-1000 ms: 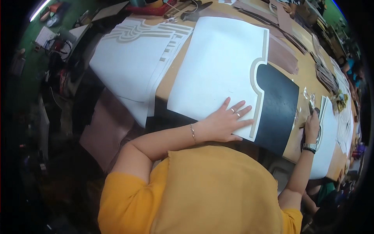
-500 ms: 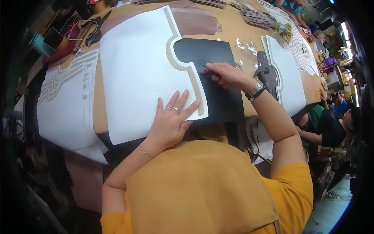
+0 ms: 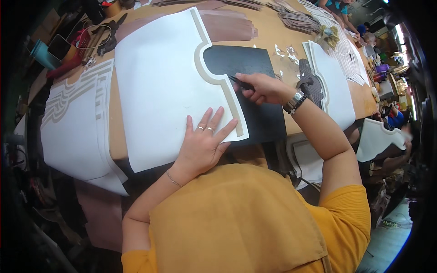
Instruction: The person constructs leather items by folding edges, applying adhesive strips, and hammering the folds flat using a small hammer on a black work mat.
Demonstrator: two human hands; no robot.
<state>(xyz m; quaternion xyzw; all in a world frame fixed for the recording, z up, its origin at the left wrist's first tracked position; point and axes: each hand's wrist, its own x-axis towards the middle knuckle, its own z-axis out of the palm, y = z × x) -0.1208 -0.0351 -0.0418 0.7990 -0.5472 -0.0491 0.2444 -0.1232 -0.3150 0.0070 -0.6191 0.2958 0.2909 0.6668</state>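
A large white sheet (image 3: 154,95) with a curved notch lies before me, a beige strip (image 3: 233,109) running along its right edge. Under that edge is a black mat (image 3: 261,116). My left hand (image 3: 200,144) rests flat on the sheet's lower right part, fingers spread, the index fingertip by the strip. My right hand (image 3: 267,88) is closed around a small dark knife-like tool (image 3: 244,84). Its tip points left, at the sheet's edge just below the notch. The fingers partly hide the tool, so its exact kind is unclear.
Stacked white pieces with beige strips (image 3: 75,118) lie at left, and more white pieces (image 3: 337,91) at right, beside a dark woven item (image 3: 309,82). Brown sheets (image 3: 230,25) and small white scraps (image 3: 291,54) lie beyond. A person at right holds a white piece (image 3: 378,141).
The tool's tip has come slightly left to the sheet's edge. The sheet's lower right corner has shifted a little right with my left hand. At right, a white piece has come up before a person.
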